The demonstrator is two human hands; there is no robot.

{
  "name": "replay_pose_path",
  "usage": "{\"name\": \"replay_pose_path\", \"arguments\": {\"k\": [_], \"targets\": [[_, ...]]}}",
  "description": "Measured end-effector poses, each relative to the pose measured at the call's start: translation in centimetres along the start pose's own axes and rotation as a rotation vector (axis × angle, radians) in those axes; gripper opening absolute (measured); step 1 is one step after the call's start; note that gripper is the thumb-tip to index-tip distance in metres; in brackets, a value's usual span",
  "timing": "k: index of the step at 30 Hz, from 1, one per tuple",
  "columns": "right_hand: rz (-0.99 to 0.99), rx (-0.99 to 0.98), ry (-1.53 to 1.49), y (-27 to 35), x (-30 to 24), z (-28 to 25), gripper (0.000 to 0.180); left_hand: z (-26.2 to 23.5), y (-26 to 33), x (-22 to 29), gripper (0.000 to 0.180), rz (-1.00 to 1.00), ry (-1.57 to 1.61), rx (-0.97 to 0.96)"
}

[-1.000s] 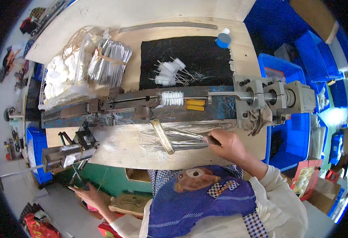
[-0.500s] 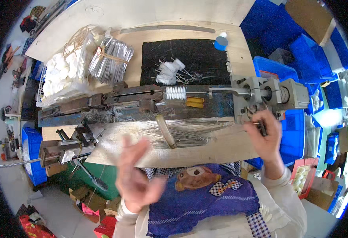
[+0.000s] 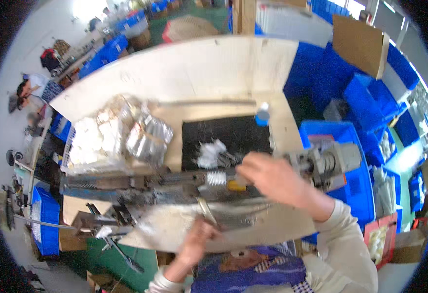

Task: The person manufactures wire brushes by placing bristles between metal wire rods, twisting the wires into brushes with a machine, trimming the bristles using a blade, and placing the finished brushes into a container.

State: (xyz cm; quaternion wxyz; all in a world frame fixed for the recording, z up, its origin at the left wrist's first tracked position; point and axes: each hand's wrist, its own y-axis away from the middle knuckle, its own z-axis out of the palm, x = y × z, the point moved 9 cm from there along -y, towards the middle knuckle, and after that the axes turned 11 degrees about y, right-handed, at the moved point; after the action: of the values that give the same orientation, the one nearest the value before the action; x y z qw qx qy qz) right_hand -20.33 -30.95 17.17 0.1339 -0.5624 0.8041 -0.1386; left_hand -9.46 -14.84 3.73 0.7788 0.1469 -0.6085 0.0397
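Note:
A small white bristle brush [image 3: 217,178] sits in the long metal twisting machine [image 3: 141,182]. My left hand [image 3: 195,244] is closed about the lower end of the lever [image 3: 205,209] that slopes down from the machine. Just right of the brush, my right hand [image 3: 275,180] reaches over the machine with its fingers pressed together. Blur hides what lies between those fingertips. Beneath them is a yellow block [image 3: 236,185]. Finished-looking white brushes [image 3: 211,152] lie heaped on a black mat [image 3: 194,131] behind the machine.
A basket of white pieces [image 3: 97,141] and a bundle of silvery wires [image 3: 149,139] stand at the back left. Loose wires [image 3: 238,219] cover the near tabletop. A blue-capped container [image 3: 262,117] stands at the back right, and a blue bin [image 3: 360,195] is beside the motor end.
My left hand has moved right onto the lever's end. My right hand has swung left from the motor end to beside the brush. The view has tilted up, showing more room beyond.

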Motion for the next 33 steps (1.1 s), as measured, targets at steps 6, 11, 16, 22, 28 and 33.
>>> {"name": "replay_pose_path", "arguments": {"k": [6, 11, 16, 22, 28, 33], "targets": [[-0.152, -0.087, 0.078, -0.8, -1.7, 3.1, 0.016, 4.2, -0.2, 5.2, 0.032, -0.231, 0.87, -0.089], [-0.135, -0.109, -0.013, -0.4, -2.5, 1.8, 0.017, -5.4, 2.6, 6.4, 0.024, 0.081, 1.323, 0.092], [0.008, -0.233, 0.158, -4.9, -0.2, 5.5, 0.009, -1.6, 1.9, 7.2, 0.02, 0.202, -0.377, -0.13], [0.033, -0.261, -0.075, -3.4, 2.0, 4.5, 0.011, 7.5, -10.8, 4.3, 0.02, 0.213, -0.42, -0.276], [-0.152, -0.126, -0.094, -0.5, 0.0, 3.0, 0.014, 7.0, -9.7, 8.9, 0.011, 0.532, -0.969, -0.168], [-0.221, 0.061, -0.215, -2.6, -2.0, 3.5, 0.02, 6.2, -6.1, 14.9, 0.021, 0.86, -1.476, -0.05]]}}
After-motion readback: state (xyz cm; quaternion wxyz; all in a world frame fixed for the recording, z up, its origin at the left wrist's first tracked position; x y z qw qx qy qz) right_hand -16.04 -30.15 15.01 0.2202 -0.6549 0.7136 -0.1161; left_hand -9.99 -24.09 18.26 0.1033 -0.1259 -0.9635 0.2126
